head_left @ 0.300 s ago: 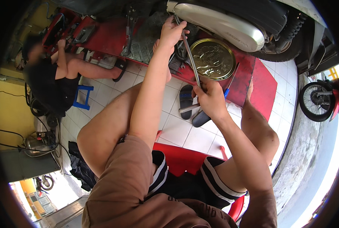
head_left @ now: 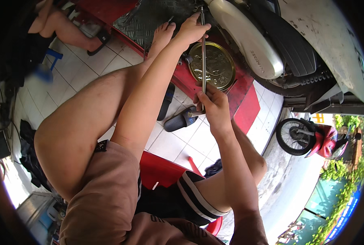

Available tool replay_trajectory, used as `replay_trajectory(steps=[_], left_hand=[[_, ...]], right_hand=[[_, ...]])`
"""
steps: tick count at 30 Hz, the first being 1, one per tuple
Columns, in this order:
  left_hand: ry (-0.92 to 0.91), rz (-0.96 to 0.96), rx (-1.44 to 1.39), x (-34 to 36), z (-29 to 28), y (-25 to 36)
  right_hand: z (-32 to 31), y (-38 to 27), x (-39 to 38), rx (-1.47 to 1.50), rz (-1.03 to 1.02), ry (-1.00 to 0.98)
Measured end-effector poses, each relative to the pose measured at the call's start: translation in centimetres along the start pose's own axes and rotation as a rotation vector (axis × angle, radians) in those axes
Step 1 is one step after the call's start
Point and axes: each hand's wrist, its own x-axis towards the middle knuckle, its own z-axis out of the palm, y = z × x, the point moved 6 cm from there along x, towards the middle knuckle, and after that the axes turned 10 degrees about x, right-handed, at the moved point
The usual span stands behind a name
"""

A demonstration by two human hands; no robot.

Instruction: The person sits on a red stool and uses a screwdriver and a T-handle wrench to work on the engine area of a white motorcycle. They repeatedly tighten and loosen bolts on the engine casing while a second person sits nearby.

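A long metal L-shaped wrench [head_left: 203, 61] runs up the picture from my right hand to the side of a motorcycle with a silver-grey cover [head_left: 255, 49]. Near its far end, my left hand [head_left: 191, 30] is closed around the shaft. My right hand [head_left: 216, 105] grips the near end, just above the short bent arm that sticks out to the left. The wrench's far tip reaches the bike's underside beside the cover, where I cannot make out what it meets. Behind the shaft lies a round gold-coloured metal tray [head_left: 222, 65].
The tray rests on a red lift platform [head_left: 247, 108] with a dark tread-plate part [head_left: 147, 24]. My bare foot [head_left: 163, 34] is on the platform's edge. Dark slippers [head_left: 180, 119] lie on white tiles. Another person's leg [head_left: 74, 34] is at upper left; a red motorcycle [head_left: 322, 141] stands right.
The view has swung toward the right, so the bike, tray and platform sit further left. The wrench now stands more upright in the picture; both hands are still on it.
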Motion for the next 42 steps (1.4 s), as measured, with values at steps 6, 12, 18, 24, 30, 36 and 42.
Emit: replay_trajectory(steps=[6,12,18,24,30,36,42], left_hand=[[-0.015,-0.029,-0.143,1.0,-0.5,-0.6],[-0.024,-0.036,-0.151,2.2,-0.9,-0.8],[-0.076,-0.066,-0.161,2.5,-0.1,-1.2],[-0.101,-0.123,-0.192,2.0,1.0,-2.4],[-0.061,-0.110,-0.280,1.6,0.8,-3.1],[0.006,-0.029,-0.309,2.3,0.3,-2.6],[0.059,0.047,-0.209,3.6,-0.1,-0.5]], right_hand=[[0.6,0.4,1.7,-0.030,0.037,0.018],[1.9,0.6,3.1,-0.030,-0.007,0.007],[2.0,1.3,2.9,0.017,0.041,0.023],[1.3,2.0,2.7,-0.046,0.047,0.006],[1.5,2.3,2.5,-0.010,0.002,0.006],[2.3,1.7,2.8,0.014,-0.013,0.010],[2.1,0.8,4.2,-0.115,-0.087,-0.041]])
